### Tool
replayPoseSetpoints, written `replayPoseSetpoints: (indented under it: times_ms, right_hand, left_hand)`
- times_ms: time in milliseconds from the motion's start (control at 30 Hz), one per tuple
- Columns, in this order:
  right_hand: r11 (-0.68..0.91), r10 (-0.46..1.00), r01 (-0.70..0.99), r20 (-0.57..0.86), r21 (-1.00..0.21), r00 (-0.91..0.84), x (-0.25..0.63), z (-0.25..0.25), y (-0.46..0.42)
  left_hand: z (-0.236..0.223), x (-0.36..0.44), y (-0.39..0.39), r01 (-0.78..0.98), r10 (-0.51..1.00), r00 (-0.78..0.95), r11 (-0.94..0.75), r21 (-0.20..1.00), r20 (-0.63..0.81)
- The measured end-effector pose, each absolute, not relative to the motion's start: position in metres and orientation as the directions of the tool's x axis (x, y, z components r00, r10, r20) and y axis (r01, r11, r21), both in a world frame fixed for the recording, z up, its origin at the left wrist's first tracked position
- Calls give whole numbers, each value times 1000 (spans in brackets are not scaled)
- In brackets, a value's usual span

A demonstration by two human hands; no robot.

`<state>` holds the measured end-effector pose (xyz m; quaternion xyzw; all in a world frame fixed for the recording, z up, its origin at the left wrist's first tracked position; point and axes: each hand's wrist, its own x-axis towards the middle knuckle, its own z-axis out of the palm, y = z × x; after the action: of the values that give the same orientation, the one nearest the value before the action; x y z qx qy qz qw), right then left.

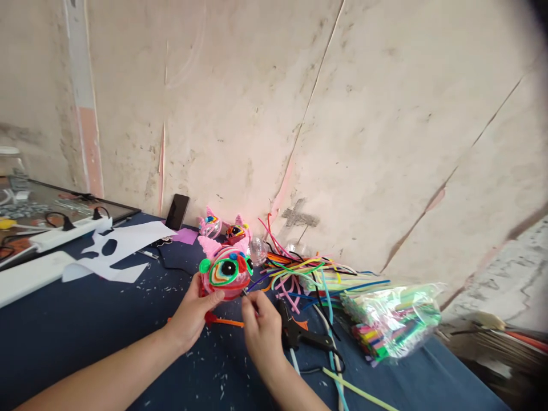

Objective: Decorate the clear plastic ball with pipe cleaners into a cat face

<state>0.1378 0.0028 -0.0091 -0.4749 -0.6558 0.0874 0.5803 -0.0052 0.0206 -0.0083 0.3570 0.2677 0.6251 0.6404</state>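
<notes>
My left hand point(194, 311) is wrapped round the side of a pink pipe-cleaner animal head point(226, 274) with pointed ears, a big green-rimmed eye and a red nose, its thumb on the lower front. Fingers pinched, my right hand point(261, 322) is at the head's lower right edge. A small, dark, metallic-looking tip shows at those fingers, but most of what they hold is hidden. Below the head, an orange pipe cleaner point(229, 322) lies on the blue cloth. A black glue gun point(306, 334) rests just right of my right hand.
Behind stand two similar heads point(209, 224) by the wall. Loose pipe cleaners point(295, 268) and a plastic bag of them point(398, 319) lie to the right. Cut white paper point(128, 242), a phone point(177, 211) and a power strip point(71, 233) are on the left.
</notes>
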Motion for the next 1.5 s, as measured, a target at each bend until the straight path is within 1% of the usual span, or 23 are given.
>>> replayPoseSetpoints:
  times_ms: [67, 133, 200, 300, 367, 433, 533, 633, 767, 900, 967, 1067, 1100, 1167, 1233, 1267, 1433, 1500]
  right_hand:
    - [454, 776, 417, 579, -788, 248, 149, -7, 10]
    - [440, 818, 264, 505, -858, 276, 158, -5, 18]
    - [461, 864, 87, 469, -883, 184, 163, -4, 24]
    - [426, 897, -134, 437, -895, -61, 161, -4, 27]
    - [381, 892, -229, 421, -896, -164, 158, -3, 26]
    - [348, 894, -284, 407, -893, -186, 156, -1, 24]
    - [332, 903, -312, 395, -890, -168, 155, 2, 21]
    - [333, 906, -334, 397, -882, -145, 154, 2, 20]
    - [327, 913, -392, 394, -860, -103, 152, -6, 23]
    - [311, 916, -441, 389, -842, -97, 152, -15, 28]
    - [316, 918, -441, 388, -840, -83, 153, -17, 29]
    - [308, 926, -439, 372, -844, -66, 154, -17, 30]
    - [305, 928, -435, 366, -847, -63, 154, -16, 30]
    - [294, 930, -424, 358, -857, -79, 153, -16, 28]
    - [278, 931, -410, 349, -869, -109, 152, -16, 26]
    - [267, 931, -399, 342, -877, -129, 151, -16, 25]
    - [215, 934, -335, 294, -917, -204, 149, -20, 23]
    - [204, 937, -326, 281, -923, -209, 148, -20, 22]
  left_hand:
    - [-10, -10, 27, -618, 986, 98, -43, 785, 131]
    - [-11, -14, 33, -631, 974, 155, -34, 775, 168]
    - [-12, -18, 36, -637, 948, 242, -6, 771, 207]
    - [-14, -21, 38, -635, 895, 371, 50, 771, 247]
    - [-17, -23, 38, -628, 873, 417, 76, 774, 253]
    - [-18, -24, 39, -621, 861, 439, 86, 779, 255]
    - [-18, -25, 41, -586, 858, 446, 65, 808, 255]
    - [-15, -25, 42, -525, 876, 413, 3, 851, 252]
    - [-13, -25, 42, -408, 904, 349, -92, 908, 248]
    - [-10, -25, 42, -276, 910, 331, -158, 948, 248]
    - [-8, -25, 42, -268, 902, 334, -187, 945, 273]
    - [-5, -26, 43, -322, 875, 343, -231, 918, 341]
    - [-4, -27, 44, -338, 881, 317, -241, 910, 351]
    - [0, -31, 45, -349, 918, 201, -258, 901, 341]
    - [4, -34, 45, -326, 943, 79, -281, 902, 323]
    - [7, -35, 45, -303, 945, 48, -294, 906, 323]
    - [11, -37, 45, -95, 942, -9, -334, 938, 334]
    - [10, -37, 46, -65, 945, -34, -328, 942, 326]
